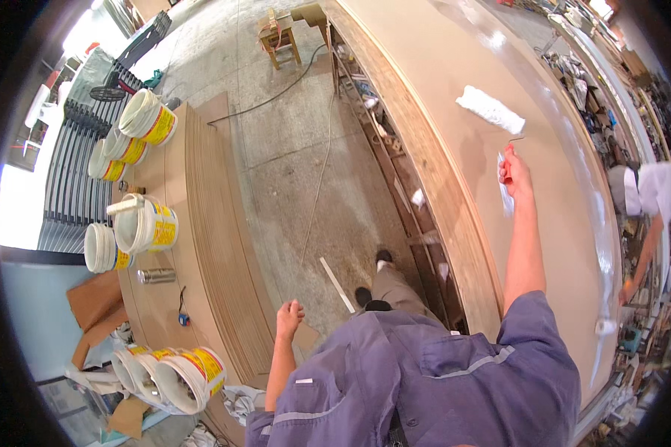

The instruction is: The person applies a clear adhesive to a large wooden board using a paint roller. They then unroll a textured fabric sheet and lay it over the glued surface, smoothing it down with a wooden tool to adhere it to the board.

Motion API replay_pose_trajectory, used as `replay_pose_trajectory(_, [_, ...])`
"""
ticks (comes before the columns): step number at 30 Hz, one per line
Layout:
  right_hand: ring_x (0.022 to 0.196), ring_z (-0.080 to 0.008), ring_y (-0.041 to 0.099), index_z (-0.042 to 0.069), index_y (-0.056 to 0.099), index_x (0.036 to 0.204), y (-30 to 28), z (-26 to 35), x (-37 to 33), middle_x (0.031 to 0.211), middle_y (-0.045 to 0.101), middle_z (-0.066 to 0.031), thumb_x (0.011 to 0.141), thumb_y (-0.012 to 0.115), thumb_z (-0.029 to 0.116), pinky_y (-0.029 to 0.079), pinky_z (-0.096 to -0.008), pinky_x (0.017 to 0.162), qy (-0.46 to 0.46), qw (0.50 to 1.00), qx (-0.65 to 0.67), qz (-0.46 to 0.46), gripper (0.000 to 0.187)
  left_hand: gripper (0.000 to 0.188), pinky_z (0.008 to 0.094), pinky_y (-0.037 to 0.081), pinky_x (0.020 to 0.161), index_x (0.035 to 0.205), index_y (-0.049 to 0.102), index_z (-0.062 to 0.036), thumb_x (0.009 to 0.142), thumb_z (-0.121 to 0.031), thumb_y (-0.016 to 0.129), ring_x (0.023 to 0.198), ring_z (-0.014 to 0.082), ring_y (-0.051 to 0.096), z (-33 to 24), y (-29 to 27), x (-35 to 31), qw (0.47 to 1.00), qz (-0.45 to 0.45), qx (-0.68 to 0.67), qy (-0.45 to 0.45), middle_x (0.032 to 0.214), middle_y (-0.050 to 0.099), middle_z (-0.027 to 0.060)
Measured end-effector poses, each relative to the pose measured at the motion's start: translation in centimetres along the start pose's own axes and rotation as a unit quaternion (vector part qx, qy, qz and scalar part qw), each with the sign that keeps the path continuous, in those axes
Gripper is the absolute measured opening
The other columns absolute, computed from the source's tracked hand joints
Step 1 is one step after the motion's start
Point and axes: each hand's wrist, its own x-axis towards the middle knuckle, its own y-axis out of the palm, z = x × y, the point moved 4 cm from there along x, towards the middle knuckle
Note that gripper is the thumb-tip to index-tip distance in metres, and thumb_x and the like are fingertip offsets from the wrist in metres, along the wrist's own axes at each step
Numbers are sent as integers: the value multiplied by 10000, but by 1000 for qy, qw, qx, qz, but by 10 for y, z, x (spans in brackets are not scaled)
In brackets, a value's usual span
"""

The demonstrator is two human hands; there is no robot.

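On the right, a long, smooth tan panel (pixel 566 246) is stretching from near to far, a glossy wet streak glistening along its right side. A fluffy white paint roller (pixel 490 108) is appearing to rest on its far half.

On the left, a thick stack of flat brown sheets (pixel 220 216) is carrying round white plastic buckets with yellow-and-red labels (pixel 164 227): three are standing at the far end, two midway and three at the near end. Between the middle and near groups, a silvery metal flask (pixel 156 276) is lying beyond a small blue tape measure (pixel 184 319).

Between panel and stack, a grey concrete floor (pixel 283 194) is supporting a small wooden stool (pixel 279 48) far off, a dark cable (pixel 279 102) and, nearer, a narrow white strip (pixel 337 284).
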Motion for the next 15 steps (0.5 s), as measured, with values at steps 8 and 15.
replay_pose_trajectory(8, [444,-72,430,189,530,1070,146,45,161,631,458,26,949,548,282,351,-255,375,0,994,-95,-56,154,401,298,516,651,1085,609,55,936,-312,549,742,161,654,-55,-14,136,996,-8,58,-65,900,677,128])
replay_pose_trajectory(15, [452,-71,466,182,550,1074,240,158,294,635,510,24,957,562,316,364,-239,387,-71,997,-12,-21,179,440,474,489,758,865,655,14,898,-409,540,870,449,622,-103,-24,223,960,-1,277,47,858,661,263])
